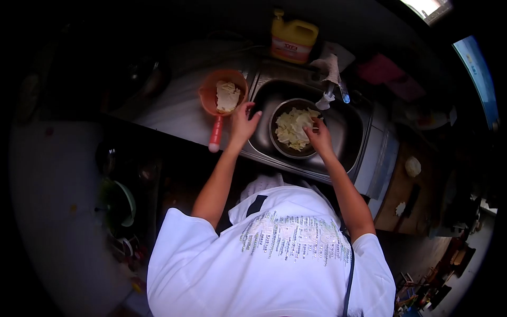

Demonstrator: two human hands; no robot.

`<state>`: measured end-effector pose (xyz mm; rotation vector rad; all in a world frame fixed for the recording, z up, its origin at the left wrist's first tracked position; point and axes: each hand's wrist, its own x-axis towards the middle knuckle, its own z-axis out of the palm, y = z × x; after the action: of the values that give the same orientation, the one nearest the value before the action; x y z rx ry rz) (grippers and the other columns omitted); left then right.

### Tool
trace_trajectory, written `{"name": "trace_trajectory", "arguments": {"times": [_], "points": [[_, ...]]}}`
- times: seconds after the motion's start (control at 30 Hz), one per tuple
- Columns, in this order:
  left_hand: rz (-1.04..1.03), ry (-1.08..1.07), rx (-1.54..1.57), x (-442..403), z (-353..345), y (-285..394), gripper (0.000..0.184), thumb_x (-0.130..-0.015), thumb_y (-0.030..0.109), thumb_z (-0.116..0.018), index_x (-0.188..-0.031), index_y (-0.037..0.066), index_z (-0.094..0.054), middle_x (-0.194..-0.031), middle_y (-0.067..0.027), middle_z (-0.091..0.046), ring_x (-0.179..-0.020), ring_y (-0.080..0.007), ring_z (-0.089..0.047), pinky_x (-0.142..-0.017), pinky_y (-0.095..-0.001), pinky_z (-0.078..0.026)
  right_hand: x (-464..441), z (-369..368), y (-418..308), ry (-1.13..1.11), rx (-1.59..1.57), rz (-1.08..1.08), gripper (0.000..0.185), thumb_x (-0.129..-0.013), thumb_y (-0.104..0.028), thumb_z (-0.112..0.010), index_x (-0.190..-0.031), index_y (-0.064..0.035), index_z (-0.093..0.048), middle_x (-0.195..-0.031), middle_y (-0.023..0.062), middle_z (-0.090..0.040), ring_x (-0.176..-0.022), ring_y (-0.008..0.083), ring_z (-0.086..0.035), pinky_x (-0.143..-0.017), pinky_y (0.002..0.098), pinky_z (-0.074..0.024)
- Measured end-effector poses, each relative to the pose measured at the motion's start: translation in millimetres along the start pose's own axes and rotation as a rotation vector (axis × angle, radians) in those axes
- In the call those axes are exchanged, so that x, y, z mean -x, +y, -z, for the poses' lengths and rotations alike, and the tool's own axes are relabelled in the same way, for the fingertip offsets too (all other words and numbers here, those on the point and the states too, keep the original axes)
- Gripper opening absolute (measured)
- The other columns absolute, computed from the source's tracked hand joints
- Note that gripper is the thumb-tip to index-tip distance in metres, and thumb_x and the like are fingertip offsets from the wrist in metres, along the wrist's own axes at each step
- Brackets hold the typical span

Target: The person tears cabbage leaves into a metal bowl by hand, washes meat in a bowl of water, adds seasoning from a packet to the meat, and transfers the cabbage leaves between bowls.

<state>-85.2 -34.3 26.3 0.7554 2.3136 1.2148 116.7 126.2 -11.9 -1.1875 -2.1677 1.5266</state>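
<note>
The right hand (319,138) has its fingers bent down over the pale, leafy pieces (290,128) in a metal bowl (272,136); a broad flat piece lies right at the fingertips. Whether they pinch it or merely touch it I cannot tell. The left hand (244,124) has its thumb well apart from its fingers, with nothing seen between them; they are beside the rim of an orange dipper (207,96), and contact with it is unclear.

The bowl lies just left of the right fingers and reaches partly beneath them, inside a steel sink (340,145). The dipper, on the worktop (174,100) to the left of the left fingers, holds a pale chunk (227,98), and its handle points back towards the person. Beyond the right fingers is a tap wrapped in cloth (331,67); farther out, ahead of both hands, stands a yellow jug (293,39). Well to their right, a pale round lump (413,166) rests on a brown board (398,182).

The step in hand looks like handling the loose pieces in the bowl. The next move seems to call for a light, sure grip by the right fingers, with the left fingers kept clear of the dipper's rim.
</note>
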Motion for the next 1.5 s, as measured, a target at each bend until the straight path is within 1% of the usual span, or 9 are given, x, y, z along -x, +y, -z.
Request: {"name": "trace_trajectory", "arguments": {"times": [0.07, 0.43, 0.67, 0.77, 0.93, 1.07, 1.27, 1.37, 1.5], "points": [[-0.340, 0.327, -0.375, -32, 18, -41, 0.035, -0.069, 0.014, -0.067, -0.098, -0.002, -0.057, -0.088, -0.0186, -0.058, -0.076, -0.0327, -0.057, -0.074, -0.0403, -0.045, 7, 1, 18, 0.225, 0.272, 0.240, 0.044, -0.073, -0.017, -0.063, -0.112, 0.0007, -0.050, -0.098, 0.0208, -0.056, -0.091, 0.0350, -0.055, -0.078, 0.0383, -0.0445], [0.088, -0.203, -0.931, -105, 28, -83, 0.044, -0.068, 0.038, -0.061, -0.094, 0.002, -0.064, -0.092, -0.0193, -0.062, -0.090, -0.0319, -0.059, -0.082, -0.0376, -0.045, 24, 3, 5, 0.000, 0.176, 0.142, 0.025, -0.074, -0.011, -0.059, -0.099, -0.0059, -0.059, -0.096, 0.0165, -0.057, -0.082, 0.0306, -0.056, -0.072, 0.0362, -0.0459], [-0.028, -0.172, -0.746, -116, 103, -55, 0.033, -0.075, 0.025, -0.053, -0.095, 0.001, -0.062, -0.092, -0.0177, -0.062, -0.087, -0.0290, -0.060, -0.079, -0.0345, -0.045, 26, 11, 7, -0.097, 0.103, 0.081, 0.021, -0.077, -0.010, -0.056, -0.098, -0.0056, -0.060, -0.091, 0.0152, -0.060, -0.082, 0.0258, -0.059, -0.072, 0.0319, -0.0461], [0.157, -0.251, -0.052, -100, 134, -41, 0.029, -0.077, 0.018, -0.053, -0.099, 0.000, -0.058, -0.087, -0.0086, -0.062, -0.080, -0.0152, -0.058, -0.073, -0.0292, -0.045, 27, 7, -9, -0.178, 0.001, 0.049, 0.020, -0.080, -0.011, -0.055, -0.098, -0.0038, -0.060, -0.091, 0.0130, -0.062, -0.083, 0.0220, -0.060, -0.074, 0.0296, -0.0461], [-0.190, -0.301, -0.074, -36, 113, 29, 0.020, -0.078, 0.006, -0.051, -0.096, 0.004, -0.058, -0.086, -0.0083, -0.061, -0.083, -0.0211, -0.059, -0.075, -0.0307, -0.045, 12, -23, -42, -0.375, -0.382, 0.036, 0.034, -0.084, -0.028, -0.057, -0.105, -0.0022, -0.057, -0.094, 0.0093, -0.062, -0.084, 0.0182, -0.059, -0.075, 0.0295, -0.0467], [-0.796, -0.224, -0.498, 13, 60, 62, 0.019, -0.070, 0.003, -0.057, -0.088, 0.007, -0.060, -0.089, -0.0108, -0.061, -0.095, -0.0299, -0.055, -0.083, -0.0372, -0.044, 8, -15, -92, -0.528, -0.973, -0.494, 0.062, -0.081, -0.056, -0.049, -0.120, -0.0077, -0.044, -0.099, 0.0096, -0.057, -0.085, 0.0187, -0.056, -0.075, 0.0317, -0.0475], [-0.879, -0.140, -0.560, 54, 27, 71, 0.038, -0.070, 0.011, -0.063, -0.107, 0.007, -0.056, -0.124, -0.0133, -0.045, -0.119, -0.0327, -0.037, -0.097, -0.0425, -0.032, 8, -10, -54, -0.203, -0.974, -0.453, 0.021, -0.084, -0.016, -0.057, -0.102, -0.0054, -0.053, -0.092, 0.0044, -0.058, -0.078, 0.0150, -0.058, -0.062, 0.0264, -0.0516], [-0.116, -0.127, 0.456, 70, -5, 37, 0.081, -0.076, 0.036, -0.065, -0.134, 0.003, -0.021, -0.135, -0.0195, -0.025, -0.122, -0.0307, -0.033, -0.099, -0.0403, -0.028, 17, 1, -61, -0.147, -1.027, -0.426, 0.021, -0.084, -0.015, -0.057, -0.102, -0.0040, -0.053, -0.092, 0.0045, -0.059, -0.079, 0.0155, -0.059, -0.065, 0.0271, -0.0531], [0.557, -0.403, 1.155, 54, -37, 26, 0.040, -0.086, 0.029, -0.054, -0.118, 0.007, -0.045, -0.109, -0.0079, -0.055, -0.101, -0.0168, -0.054, -0.080, -0.0330, -0.047, 24, -3, -60, -0.240, -1.025, -0.384, 0.024, -0.083, -0.011, -0.058, -0.104, -0.0021, -0.051, -0.096, 0.0057, -0.058, -0.083, 0.0160, -0.059, -0.069, 0.0290, -0.0541]]}}
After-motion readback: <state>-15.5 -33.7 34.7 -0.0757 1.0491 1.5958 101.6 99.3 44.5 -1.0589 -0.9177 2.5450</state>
